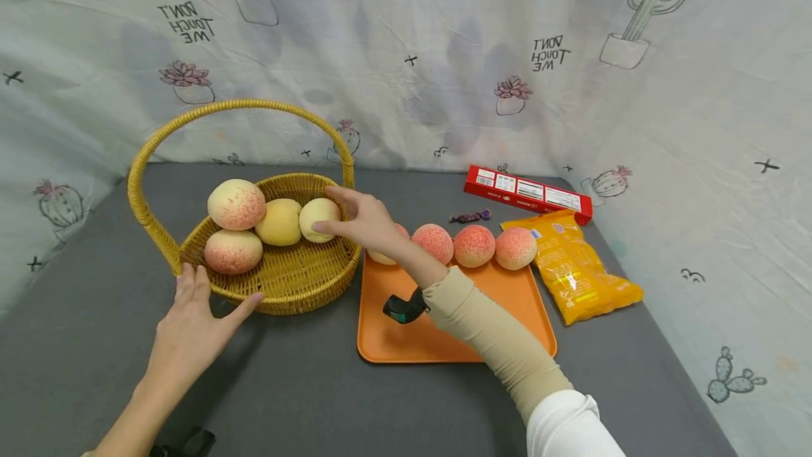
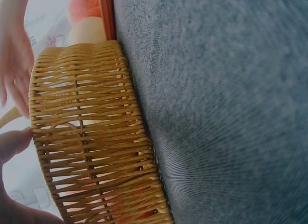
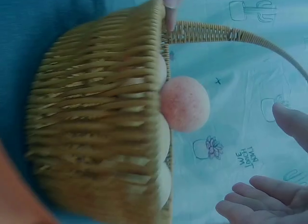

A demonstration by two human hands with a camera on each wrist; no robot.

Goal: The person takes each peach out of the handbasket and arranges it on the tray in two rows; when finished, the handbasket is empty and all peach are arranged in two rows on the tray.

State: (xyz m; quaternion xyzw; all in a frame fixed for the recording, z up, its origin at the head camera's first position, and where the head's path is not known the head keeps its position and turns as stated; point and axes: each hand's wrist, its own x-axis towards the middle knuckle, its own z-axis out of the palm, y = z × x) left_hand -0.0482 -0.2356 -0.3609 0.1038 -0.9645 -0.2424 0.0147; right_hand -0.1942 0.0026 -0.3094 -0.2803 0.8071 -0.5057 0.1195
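Observation:
A yellow wicker basket (image 1: 298, 288) with a tall arched handle holds several peaches, some plain yellow, some flushed pink. One blushed peach (image 1: 236, 203) sits highest, above another blushed peach (image 1: 232, 252). My left hand (image 1: 192, 333) rests spread at the basket's near left rim by the handle's foot; in the left wrist view its thumb (image 2: 17, 143) touches the rim. Over the basket's right side is my right hand (image 1: 368, 221), beside a pale peach (image 1: 317, 220). In the right wrist view this hand (image 3: 269, 200) has its fingers apart, with nothing between them.
Right of the basket lies an orange tray (image 1: 507, 309) with a row of pink peaches (image 1: 474, 245) along its far edge. Behind it are a purple-wrapped candy (image 1: 471, 217) and a red box (image 1: 526, 192). A yellow-orange snack bag (image 1: 574, 273) lies at the tray's right.

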